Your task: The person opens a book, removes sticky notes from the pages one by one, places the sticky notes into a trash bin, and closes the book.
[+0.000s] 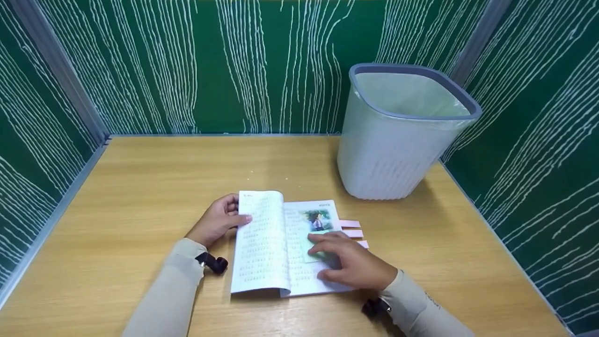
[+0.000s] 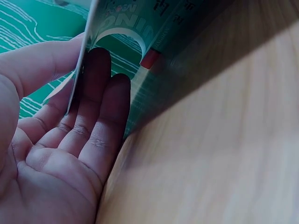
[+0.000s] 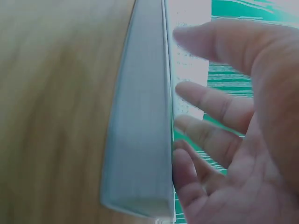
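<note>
An open book (image 1: 259,248) lies on the table, its left side raised off the wood. My left hand (image 1: 217,220) grips that raised edge, thumb on the printed page and fingers behind. In the left wrist view the fingers reach behind the book's green printed cover (image 2: 124,18). My right hand (image 1: 353,262) rests with spread fingers on the right page, over a pale green slip (image 1: 316,258) below a colour picture (image 1: 319,221). The right wrist view shows the thick block of page edges (image 3: 140,116) beside the fingertips (image 3: 187,91).
Pink tabs (image 1: 352,233) stick out from the book's right edge. A white lined bin (image 1: 388,150) with a grey rim stands at the back right of the wooden table (image 1: 154,187). Small white specks lie behind the book. Green panels (image 1: 206,70) with white lines enclose the table.
</note>
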Tool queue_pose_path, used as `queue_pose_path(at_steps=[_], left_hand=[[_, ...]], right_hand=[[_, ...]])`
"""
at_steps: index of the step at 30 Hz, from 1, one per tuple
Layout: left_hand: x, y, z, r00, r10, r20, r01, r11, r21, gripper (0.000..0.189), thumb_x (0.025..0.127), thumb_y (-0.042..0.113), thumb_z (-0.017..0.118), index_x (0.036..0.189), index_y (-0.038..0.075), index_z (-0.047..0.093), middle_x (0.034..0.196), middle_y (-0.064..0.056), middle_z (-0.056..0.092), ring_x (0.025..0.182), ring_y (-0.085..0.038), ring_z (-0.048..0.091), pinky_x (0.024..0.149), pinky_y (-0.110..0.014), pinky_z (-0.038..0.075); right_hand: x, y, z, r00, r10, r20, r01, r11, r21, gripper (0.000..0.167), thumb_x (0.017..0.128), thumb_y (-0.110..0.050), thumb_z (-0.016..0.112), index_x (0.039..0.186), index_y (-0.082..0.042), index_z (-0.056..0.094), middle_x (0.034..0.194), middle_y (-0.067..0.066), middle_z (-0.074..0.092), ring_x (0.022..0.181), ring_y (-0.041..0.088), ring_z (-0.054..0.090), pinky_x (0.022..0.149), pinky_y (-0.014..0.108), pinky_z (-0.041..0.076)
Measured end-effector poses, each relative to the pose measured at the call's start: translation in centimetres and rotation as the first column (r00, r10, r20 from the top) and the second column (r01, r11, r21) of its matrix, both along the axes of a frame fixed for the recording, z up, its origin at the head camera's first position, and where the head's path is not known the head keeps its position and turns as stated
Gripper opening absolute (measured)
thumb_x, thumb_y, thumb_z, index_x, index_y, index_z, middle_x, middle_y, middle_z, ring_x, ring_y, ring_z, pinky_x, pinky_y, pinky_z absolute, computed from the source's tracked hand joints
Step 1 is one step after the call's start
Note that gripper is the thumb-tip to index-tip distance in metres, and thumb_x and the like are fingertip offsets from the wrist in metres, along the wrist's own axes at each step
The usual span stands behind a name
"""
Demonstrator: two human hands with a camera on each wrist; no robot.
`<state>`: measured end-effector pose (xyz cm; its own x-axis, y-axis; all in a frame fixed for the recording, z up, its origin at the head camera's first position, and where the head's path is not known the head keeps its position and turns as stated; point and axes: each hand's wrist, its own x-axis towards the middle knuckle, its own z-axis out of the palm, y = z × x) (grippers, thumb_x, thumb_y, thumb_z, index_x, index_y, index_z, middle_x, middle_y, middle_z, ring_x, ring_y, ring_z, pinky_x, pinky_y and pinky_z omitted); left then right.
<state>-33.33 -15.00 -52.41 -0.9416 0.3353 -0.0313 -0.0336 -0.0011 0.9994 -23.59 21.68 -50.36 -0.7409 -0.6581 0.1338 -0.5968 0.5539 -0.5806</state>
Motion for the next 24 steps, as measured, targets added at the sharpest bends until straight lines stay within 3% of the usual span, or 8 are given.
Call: queue_pose_path(at_steps=[5,11,18,24], left_hand=[[-0.02,-0.07,-0.04,1.000,-0.012,0.009,0.012,1.000,0.014,0.058,0.088,0.000,0.079,0.138,0.003,0.050,0.120,-0.016,0.067,0.102,-0.026,0.071,0.085,-0.034,0.062],[-0.02,-0.09,0.01,1.000,-0.017,-0.004,0.017,0.999,0.041,0.068,0.088,-0.003,0.076,0.145,0.010,0.042,0.123,-0.020,0.068,0.105,-0.030,0.072,0.085,-0.037,0.062],[0.16,-0.09,-0.08,1.000,-0.020,0.017,0.019,0.999,0.039,0.070,0.089,-0.002,0.077,0.147,0.011,0.040,0.123,-0.020,0.069,0.104,-0.031,0.072,0.086,-0.039,0.062],[0.04,-0.09,0.07,1.000,-0.022,-0.004,0.022,0.999,0.038,0.070,0.088,-0.003,0.077,0.147,0.012,0.041,0.122,-0.020,0.069,0.104,-0.031,0.072,0.086,-0.038,0.062]], right_hand=[[-0.36,0.23,0.05,0.995,-0.093,0.032,0.094,0.995,-0.015,0.035,0.087,-0.027,0.084,0.120,-0.024,0.072,0.156,-0.002,0.052,0.148,0.024,0.042,0.123,0.055,0.029],[-0.83,0.57,-0.24,0.982,-0.186,0.036,0.189,0.980,-0.070,0.029,0.085,-0.025,0.086,0.111,-0.025,0.074,0.151,-0.001,0.058,0.144,0.027,0.047,0.122,0.054,0.031],[-0.86,0.55,-0.42,0.973,-0.216,0.076,0.223,0.971,-0.085,0.020,0.087,-0.023,0.083,0.106,-0.026,0.075,0.149,-0.002,0.060,0.144,0.023,0.049,0.123,0.052,0.031],[-0.93,0.51,-0.17,0.972,-0.222,0.076,0.229,0.966,-0.118,0.014,0.092,-0.022,0.079,0.105,-0.026,0.076,0.148,-0.003,0.061,0.143,0.021,0.050,0.123,0.049,0.033]])
